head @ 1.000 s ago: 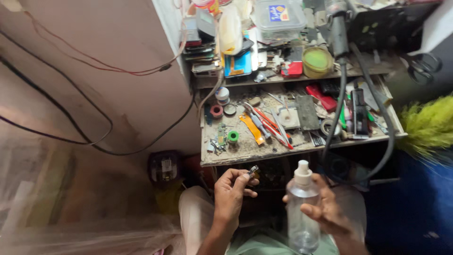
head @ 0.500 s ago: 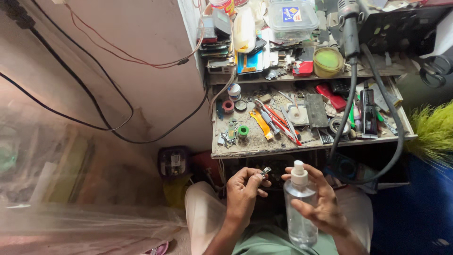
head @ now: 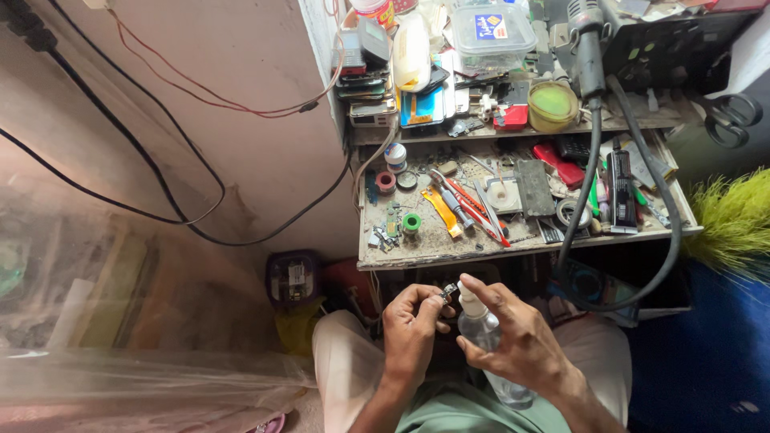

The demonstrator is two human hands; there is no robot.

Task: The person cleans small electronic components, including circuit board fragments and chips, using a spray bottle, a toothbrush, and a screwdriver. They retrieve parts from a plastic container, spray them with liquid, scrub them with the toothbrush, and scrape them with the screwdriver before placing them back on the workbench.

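My left hand (head: pixel 413 329) pinches a small dark metal part (head: pixel 449 292) between thumb and fingertips, just below the front edge of the workbench. My right hand (head: pixel 513 337) wraps around a clear plastic spray bottle (head: pixel 485 341) with a white nozzle top, its index finger lying over the nozzle. The nozzle sits right beside the small part, nearly touching it. Both hands hover above my lap, which is clad in light trousers and a green shirt.
A cluttered wooden workbench (head: pixel 449 255) carries screwdrivers, tape rolls, an orange tool and a grey hot-air handle with black hose (head: pixel 589 48). A clear lidded box (head: pixel 489 28) and stacked phones fill the upper shelf. Black cables cross the wall (head: pixel 160 120) on the left.
My right hand shifted from cradling the bottle's body to covering its top, with the index finger over the nozzle. The bottle moved closer to the small part in my left hand.
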